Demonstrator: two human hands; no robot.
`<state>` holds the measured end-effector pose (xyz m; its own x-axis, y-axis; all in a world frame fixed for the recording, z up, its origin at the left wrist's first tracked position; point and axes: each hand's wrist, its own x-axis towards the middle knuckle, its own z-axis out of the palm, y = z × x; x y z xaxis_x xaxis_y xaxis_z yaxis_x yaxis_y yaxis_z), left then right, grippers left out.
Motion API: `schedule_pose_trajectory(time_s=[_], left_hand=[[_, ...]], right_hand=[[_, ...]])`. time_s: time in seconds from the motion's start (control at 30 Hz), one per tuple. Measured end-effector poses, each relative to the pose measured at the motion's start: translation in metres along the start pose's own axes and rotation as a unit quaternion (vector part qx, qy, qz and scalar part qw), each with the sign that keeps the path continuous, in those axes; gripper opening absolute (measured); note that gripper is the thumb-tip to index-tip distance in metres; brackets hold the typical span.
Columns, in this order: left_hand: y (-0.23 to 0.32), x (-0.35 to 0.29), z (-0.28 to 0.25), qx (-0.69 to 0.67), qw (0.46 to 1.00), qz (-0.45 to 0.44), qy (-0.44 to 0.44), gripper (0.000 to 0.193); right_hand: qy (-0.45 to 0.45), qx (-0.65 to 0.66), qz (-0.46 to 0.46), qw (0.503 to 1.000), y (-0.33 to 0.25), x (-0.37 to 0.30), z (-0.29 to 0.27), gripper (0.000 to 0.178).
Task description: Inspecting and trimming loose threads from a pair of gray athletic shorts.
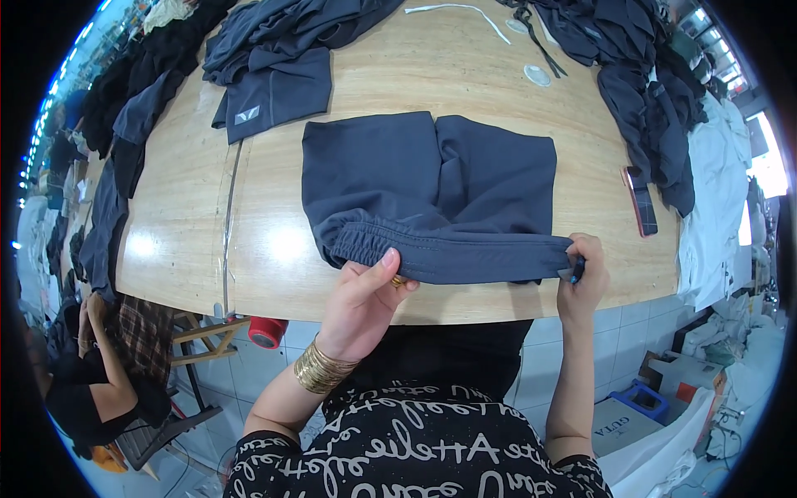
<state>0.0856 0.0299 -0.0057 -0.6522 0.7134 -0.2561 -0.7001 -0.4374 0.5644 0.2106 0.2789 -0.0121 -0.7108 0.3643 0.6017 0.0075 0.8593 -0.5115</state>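
A pair of dark grey shorts point(374, 166) lies on the wooden table in front of me, legs pointing away and waistband point(490, 256) along the near side. Gathered elastic shows on the left part of the waistband; the right part looks flat and smooth. My left hand point(369, 290), with a gold bracelet at the wrist, pinches the waistband's lower edge, thumb on top. At the right end, my right hand point(586, 274) grips the waistband. Tucked in that same hand is a small dark tool point(579, 270) with a metallic tip, mostly hidden by the fingers.
More dark garments are heaped at the table's far left point(282, 83) and far right point(647, 108). A phone point(641, 202) lies near the right edge. A white strip point(465, 10) lies at the back. Another person point(100, 373) sits at the lower left, by a red container point(267, 332).
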Motion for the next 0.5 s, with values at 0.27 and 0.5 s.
schedule_pose_trajectory(time_s=[0.27, 0.5], left_hand=[[0.004, -0.001, 0.010, -0.032, 0.999, -0.035, 0.021, 0.023], [-0.001, -0.001, 0.012, -0.053, 0.996, -0.065, 0.000, 0.022]], right_hand=[[0.021, -0.025, -0.038, 0.999, 0.006, 0.005, -0.005, 0.046], [0.034, -0.030, -0.045, 0.998, 0.009, 0.005, 0.003, 0.046]])
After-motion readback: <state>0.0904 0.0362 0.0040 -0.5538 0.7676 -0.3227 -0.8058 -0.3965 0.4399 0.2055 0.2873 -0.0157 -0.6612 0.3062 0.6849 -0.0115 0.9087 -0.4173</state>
